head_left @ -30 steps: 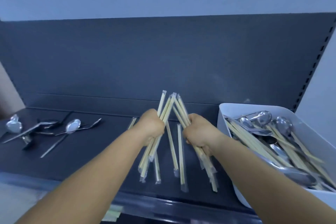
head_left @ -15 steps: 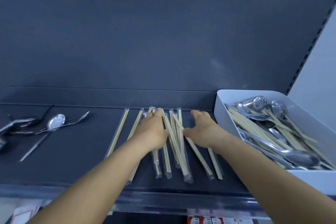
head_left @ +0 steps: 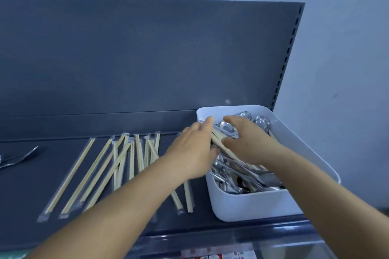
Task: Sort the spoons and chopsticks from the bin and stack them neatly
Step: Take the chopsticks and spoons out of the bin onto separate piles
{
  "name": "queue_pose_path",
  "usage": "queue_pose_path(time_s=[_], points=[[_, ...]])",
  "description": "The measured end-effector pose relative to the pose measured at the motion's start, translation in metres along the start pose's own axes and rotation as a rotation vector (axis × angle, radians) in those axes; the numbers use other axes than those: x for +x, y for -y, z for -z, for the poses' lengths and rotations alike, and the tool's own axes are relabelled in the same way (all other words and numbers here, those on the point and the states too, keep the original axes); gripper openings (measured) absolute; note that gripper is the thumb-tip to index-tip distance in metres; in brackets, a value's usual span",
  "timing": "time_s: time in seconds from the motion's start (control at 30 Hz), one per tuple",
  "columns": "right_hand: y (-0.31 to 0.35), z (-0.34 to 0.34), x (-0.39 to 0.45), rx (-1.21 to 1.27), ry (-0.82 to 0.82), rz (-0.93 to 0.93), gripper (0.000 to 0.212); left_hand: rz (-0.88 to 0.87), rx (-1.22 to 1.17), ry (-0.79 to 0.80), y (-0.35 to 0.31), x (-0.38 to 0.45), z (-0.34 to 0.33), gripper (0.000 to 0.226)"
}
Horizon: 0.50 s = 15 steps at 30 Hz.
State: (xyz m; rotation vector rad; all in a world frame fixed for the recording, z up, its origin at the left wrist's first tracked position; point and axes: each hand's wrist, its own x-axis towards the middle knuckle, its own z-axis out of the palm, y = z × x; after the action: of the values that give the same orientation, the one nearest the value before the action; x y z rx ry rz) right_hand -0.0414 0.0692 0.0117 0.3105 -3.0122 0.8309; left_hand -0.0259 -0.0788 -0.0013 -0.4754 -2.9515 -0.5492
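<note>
Both hands left shelf chopsticks, now reaching into bin.

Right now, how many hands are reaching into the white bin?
2. The left hand is over the left edge of the bin, the right hand over its middle, both at the chopsticks inside. Whether either grips them is hidden.

No text, label, brand name or number can be read anywhere on the dark shelf, its back panel or the white bin. Red-and-white packaging shows below the shelf's front edge, near its right end, its print too blurred to make out.
</note>
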Motion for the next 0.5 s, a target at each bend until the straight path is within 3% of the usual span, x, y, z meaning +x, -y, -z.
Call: queue_pose_path(time_s=[0.1,0.37,0.5], points=[[-0.031,0.014,-0.004,0.022,0.027,-0.031,0.037,-0.030,0.043,0.066,-0.021,0.012,-0.013,0.073],[-0.083,0.029,-0.009,-0.022,0.143,-0.039,0.056,-0.076,0.260,0.404,-0.046,0.023,-0.033,0.066],[-0.093,0.028,-0.014,-0.043,0.231,-0.033,0.067,-0.014,0.354,0.413,-0.051,0.024,-0.038,0.048]])
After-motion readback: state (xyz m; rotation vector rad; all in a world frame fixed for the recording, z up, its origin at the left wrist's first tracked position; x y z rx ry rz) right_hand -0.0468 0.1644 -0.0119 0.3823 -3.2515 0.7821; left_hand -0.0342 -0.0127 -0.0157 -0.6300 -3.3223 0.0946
